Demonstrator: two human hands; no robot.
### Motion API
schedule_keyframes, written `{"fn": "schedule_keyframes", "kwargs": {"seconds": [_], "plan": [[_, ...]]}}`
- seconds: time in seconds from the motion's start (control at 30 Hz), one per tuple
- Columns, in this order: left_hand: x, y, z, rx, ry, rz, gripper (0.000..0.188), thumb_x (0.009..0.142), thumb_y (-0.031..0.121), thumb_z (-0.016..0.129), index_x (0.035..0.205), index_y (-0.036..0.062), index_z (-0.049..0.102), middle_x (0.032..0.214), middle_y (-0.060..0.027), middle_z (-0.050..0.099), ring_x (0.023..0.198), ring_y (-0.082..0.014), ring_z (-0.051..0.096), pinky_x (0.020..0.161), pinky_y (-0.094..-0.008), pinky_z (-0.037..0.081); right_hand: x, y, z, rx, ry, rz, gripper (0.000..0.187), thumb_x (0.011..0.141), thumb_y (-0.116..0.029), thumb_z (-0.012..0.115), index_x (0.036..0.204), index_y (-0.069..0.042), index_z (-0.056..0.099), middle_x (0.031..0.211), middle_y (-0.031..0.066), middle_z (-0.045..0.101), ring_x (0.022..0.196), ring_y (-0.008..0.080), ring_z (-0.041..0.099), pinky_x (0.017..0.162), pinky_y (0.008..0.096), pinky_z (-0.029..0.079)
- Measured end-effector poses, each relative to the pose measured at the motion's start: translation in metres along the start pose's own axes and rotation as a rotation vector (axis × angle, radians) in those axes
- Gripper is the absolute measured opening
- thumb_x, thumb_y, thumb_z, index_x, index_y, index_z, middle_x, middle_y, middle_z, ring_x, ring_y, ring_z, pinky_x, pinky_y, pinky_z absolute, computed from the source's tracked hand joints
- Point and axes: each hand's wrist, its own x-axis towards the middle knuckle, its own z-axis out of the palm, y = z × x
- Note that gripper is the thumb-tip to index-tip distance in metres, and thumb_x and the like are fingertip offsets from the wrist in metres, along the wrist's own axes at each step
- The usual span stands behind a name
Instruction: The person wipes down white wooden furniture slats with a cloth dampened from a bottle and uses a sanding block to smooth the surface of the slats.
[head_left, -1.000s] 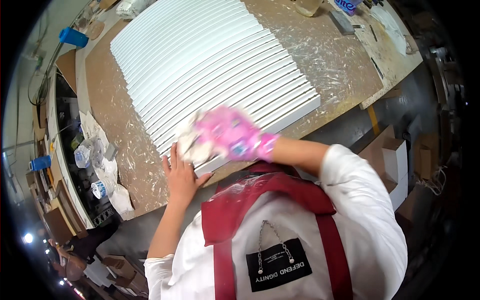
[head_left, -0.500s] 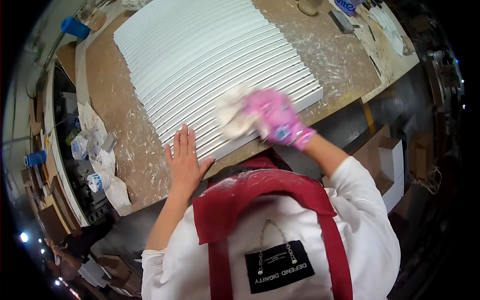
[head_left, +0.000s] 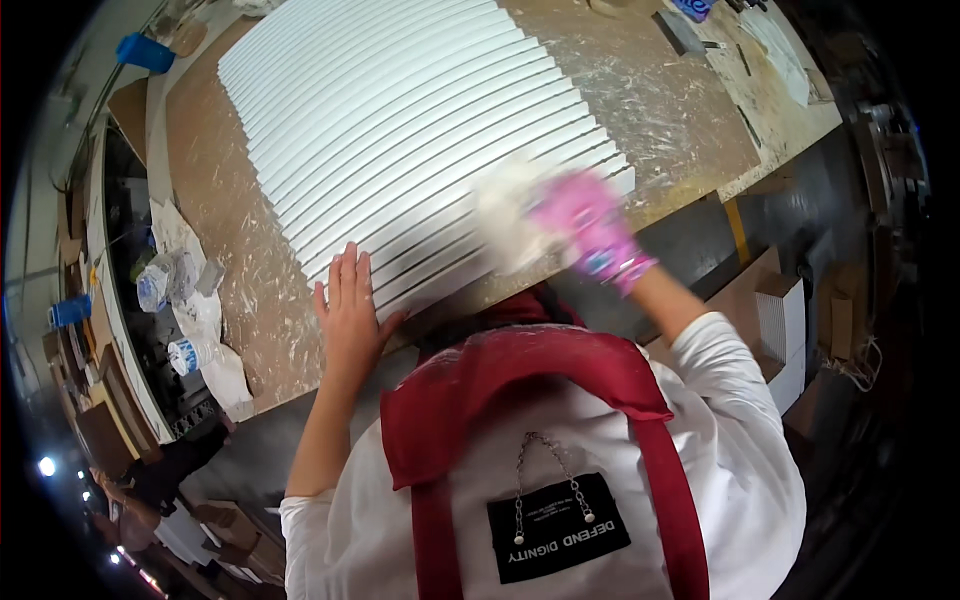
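Several long white slats (head_left: 400,130) lie side by side on the brown work board, with narrow dark gaps between them. My left hand (head_left: 350,303) is bare and rests flat on the slats' near left ends, fingers stretched out. In a pink patterned glove, my right hand (head_left: 590,222) is closed on a cream cloth (head_left: 512,215), which lies against the slats near their right end. Motion blurs the glove and the cloth, so the fingertips do not show clearly.
The work board (head_left: 690,130) is scuffed with white marks. A grey block (head_left: 680,34) lies at the far right. On the left are a blue cup (head_left: 146,53), a plastic bottle (head_left: 155,285) and a white tub (head_left: 185,355). Cardboard boxes (head_left: 745,290) stand below the table's right edge.
My right hand has slid the cloth to the right along the slats. My left hand stays flat on them; the slats and table appear shifted slightly left and up in view.
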Motion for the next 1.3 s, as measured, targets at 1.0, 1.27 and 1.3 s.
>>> {"fn": "schedule_keyframes", "kwargs": {"seconds": [1.0, 1.27, 1.3], "plan": [[-0.053, -0.022, 0.048, -0.086, 0.006, -0.363, 0.086, 0.076, 0.063, 0.061, 0.146, 0.0205, 0.036, 0.156, -0.0121, 0.022, 0.144, -0.0327, 0.012, 0.113, -0.0547, 0.007, 0.057, -0.162, 0.024, -0.238, 0.107, -1.122, 0.051, 0.072, -0.026, 0.061, 0.122, -0.020, 0.059, 0.146, 0.0010, 0.042, 0.139, 0.0305, 0.032, 0.111, 0.0572, 0.022], [-0.059, -0.025, 0.033, -0.265, 0.113, -0.458, 0.101, 0.076, 0.051, 0.069, 0.147, -0.0014, 0.021, 0.155, -0.0178, 0.019, 0.144, -0.0344, 0.015, 0.115, -0.0528, 0.007, 0.099, -0.138, -0.026, 0.615, -0.195, -0.589, 0.019, 0.087, -0.014, 0.054, 0.098, -0.005, 0.066, 0.093, 0.0118, 0.065, 0.084, 0.0261, 0.060, 0.078, 0.0385, 0.050], [-0.060, -0.025, 0.030, -0.282, 0.094, -0.467, 0.108, 0.074, 0.049, 0.072, 0.147, -0.0056, 0.014, 0.155, -0.0182, 0.017, 0.144, -0.0352, 0.014, 0.115, -0.0524, 0.005, 0.105, -0.110, -0.058, 0.502, -0.179, -0.716, 0.026, 0.085, -0.010, 0.055, 0.110, -0.006, 0.063, 0.100, 0.0110, 0.064, 0.092, 0.0242, 0.060, 0.083, 0.0359, 0.050]]}}
